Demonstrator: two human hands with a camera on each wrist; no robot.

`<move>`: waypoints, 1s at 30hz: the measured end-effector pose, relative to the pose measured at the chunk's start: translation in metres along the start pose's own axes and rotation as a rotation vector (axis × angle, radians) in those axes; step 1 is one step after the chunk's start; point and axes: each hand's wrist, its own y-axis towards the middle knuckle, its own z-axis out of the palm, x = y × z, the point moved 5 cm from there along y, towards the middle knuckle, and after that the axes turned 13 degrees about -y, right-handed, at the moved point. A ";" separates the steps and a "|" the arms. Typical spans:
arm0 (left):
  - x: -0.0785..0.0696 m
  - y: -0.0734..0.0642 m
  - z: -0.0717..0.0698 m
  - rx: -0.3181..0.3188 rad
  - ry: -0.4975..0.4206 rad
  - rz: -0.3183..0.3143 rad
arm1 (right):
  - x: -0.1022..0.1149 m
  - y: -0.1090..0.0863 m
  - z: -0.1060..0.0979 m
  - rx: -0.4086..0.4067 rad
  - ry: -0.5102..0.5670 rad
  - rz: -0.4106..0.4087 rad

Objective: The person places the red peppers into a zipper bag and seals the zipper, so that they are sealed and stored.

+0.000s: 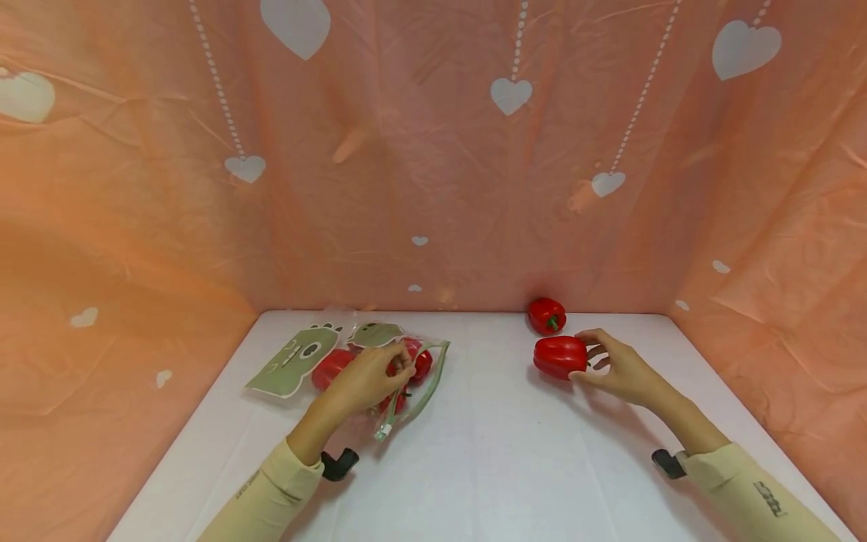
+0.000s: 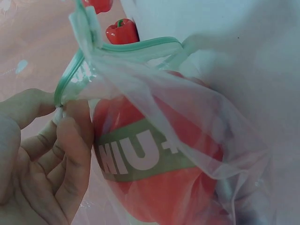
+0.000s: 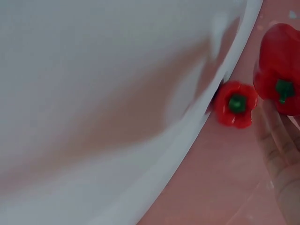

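Observation:
My left hand (image 1: pixel 366 379) pinches the green zip edge of a clear plastic zip bag (image 1: pixel 433 388) between thumb and fingers. The mouth of the bag gapes in the left wrist view. Several red bell peppers (image 1: pixel 332 367) lie inside, partly covered by the hand and the bag's green printed monster picture. At the right, my right hand (image 1: pixel 625 373) holds a red bell pepper (image 1: pixel 559 357) by its stem end, thumb on the near side and fingers on the far side. Its green stem (image 3: pixel 284 89) shows in the right wrist view.
Another red bell pepper (image 1: pixel 546 316) sits at the far edge of the white table (image 1: pixel 501 452), just behind the held one. An orange curtain (image 1: pixel 460 188) with white hearts hangs along the back and both sides. Dark wrist mounts (image 1: pixel 339 464) sit under both sleeves.

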 end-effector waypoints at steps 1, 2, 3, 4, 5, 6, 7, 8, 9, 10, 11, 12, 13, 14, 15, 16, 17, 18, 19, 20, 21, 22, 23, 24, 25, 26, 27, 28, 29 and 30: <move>0.000 0.000 0.000 -0.001 0.000 -0.003 | 0.003 0.001 0.001 -0.003 0.004 -0.002; 0.000 0.000 0.000 -0.001 0.001 -0.007 | 0.006 0.001 0.002 -0.004 0.007 -0.002; -0.001 0.000 0.000 -0.002 0.002 -0.012 | 0.009 0.002 0.004 -0.006 0.011 -0.007; -0.001 0.000 -0.001 -0.002 0.002 -0.017 | 0.011 0.003 0.005 -0.006 0.016 -0.007; -0.001 0.000 -0.001 -0.002 0.002 -0.023 | 0.014 0.003 0.007 -0.007 0.019 -0.008; -0.001 0.000 -0.001 -0.003 0.002 -0.030 | 0.017 0.004 0.009 -0.007 0.023 -0.013; -0.001 0.000 -0.001 -0.004 0.002 -0.035 | 0.020 0.004 0.011 -0.004 0.028 -0.015; -0.001 0.000 -0.001 -0.004 0.003 -0.038 | 0.023 0.004 0.013 -0.002 0.030 -0.016; -0.001 0.000 -0.001 -0.005 0.005 -0.038 | 0.026 0.005 0.015 0.000 0.034 -0.019; -0.001 -0.001 -0.001 -0.006 0.006 -0.037 | 0.029 0.005 0.017 0.002 0.038 -0.019; -0.001 -0.001 -0.001 -0.005 0.006 -0.034 | 0.032 0.005 0.018 0.003 0.038 -0.020; -0.001 -0.001 -0.001 -0.006 0.006 -0.030 | 0.036 0.006 0.020 0.003 0.042 -0.023; -0.001 -0.001 -0.001 -0.006 0.006 -0.025 | 0.039 0.006 0.022 0.005 0.043 -0.025; -0.001 -0.001 -0.001 -0.007 0.005 -0.021 | 0.042 0.007 0.024 0.004 0.045 -0.029; -0.001 -0.001 -0.001 -0.008 0.004 -0.016 | 0.046 0.008 0.026 0.002 0.050 -0.039; -0.001 -0.001 -0.001 -0.008 0.002 -0.013 | 0.049 0.009 0.028 -0.001 0.057 -0.048; -0.001 -0.001 -0.001 -0.008 0.002 -0.010 | 0.053 0.009 0.030 -0.002 0.064 -0.056; 0.000 -0.001 -0.001 -0.009 0.001 -0.007 | 0.056 0.010 0.031 -0.004 0.073 -0.065; 0.000 -0.001 -0.001 -0.009 0.000 -0.003 | 0.059 0.011 0.033 -0.004 0.079 -0.074; -0.001 -0.001 -0.002 -0.009 0.000 0.006 | 0.062 0.011 0.036 -0.003 0.086 -0.082; -0.001 -0.001 -0.002 -0.009 -0.002 0.015 | 0.066 0.011 0.037 -0.001 0.093 -0.089; -0.001 -0.001 -0.002 -0.008 -0.003 0.024 | 0.069 0.012 0.040 0.005 0.100 -0.087; -0.001 -0.001 -0.002 -0.007 -0.006 0.034 | 0.072 0.012 0.042 0.013 0.104 -0.087; -0.001 -0.001 -0.002 -0.005 -0.010 0.044 | 0.076 0.012 0.044 0.020 0.107 -0.088; -0.001 -0.001 -0.002 -0.005 -0.012 0.049 | 0.079 0.012 0.046 0.030 0.113 -0.085; -0.001 -0.001 -0.002 -0.005 -0.014 0.054 | 0.082 0.013 0.048 0.041 0.121 -0.082; -0.001 -0.001 -0.002 -0.006 -0.015 0.053 | 0.085 0.013 0.051 0.051 0.128 -0.076; -0.001 -0.001 -0.002 -0.006 -0.016 0.052 | 0.089 0.013 0.053 0.060 0.136 -0.072; -0.001 -0.001 -0.002 -0.006 -0.016 0.050 | 0.092 0.014 0.055 0.068 0.143 -0.076; 0.000 -0.001 -0.002 -0.006 -0.016 0.046 | 0.095 0.014 0.057 0.074 0.152 -0.073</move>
